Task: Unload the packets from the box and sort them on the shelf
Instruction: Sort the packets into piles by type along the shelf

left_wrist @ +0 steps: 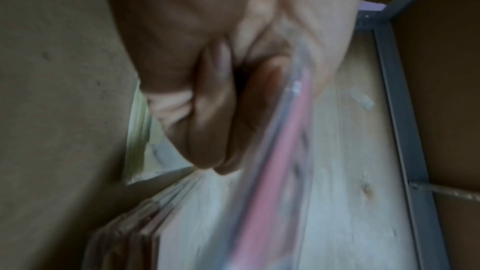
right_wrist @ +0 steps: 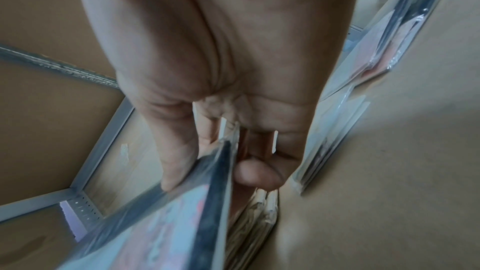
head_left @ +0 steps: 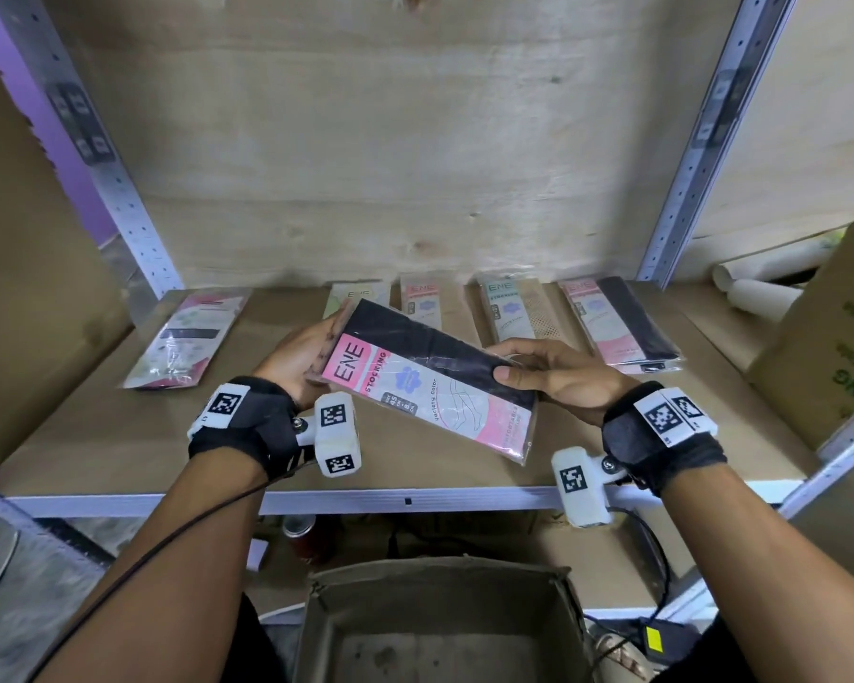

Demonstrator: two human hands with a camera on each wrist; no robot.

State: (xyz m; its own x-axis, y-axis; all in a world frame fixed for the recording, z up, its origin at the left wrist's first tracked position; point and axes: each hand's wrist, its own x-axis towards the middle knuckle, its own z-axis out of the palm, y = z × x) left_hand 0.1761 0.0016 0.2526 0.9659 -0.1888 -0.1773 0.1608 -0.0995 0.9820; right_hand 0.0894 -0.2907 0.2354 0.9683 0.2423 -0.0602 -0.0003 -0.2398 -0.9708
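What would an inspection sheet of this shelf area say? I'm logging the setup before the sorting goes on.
Surface: wooden shelf, five packet piles on it.
Job's things: pink and black packet held above the shelf; matching pile at right; box below, looks empty.
Clutter: paper tubes, can.
Hands: left hand and right hand each hold an end.
Cables: black cable along left arm.
Surroundings: big carton at right.

— What's behind the bay?
— A pale plywood back panel (head_left: 366,155), framed by perforated grey metal uprights (head_left: 119,199).
— And at the sides?
— Brown cardboard on the left, a printed carton (head_left: 829,347) on the right, with a purple wall (head_left: 45,115) showing at the left.
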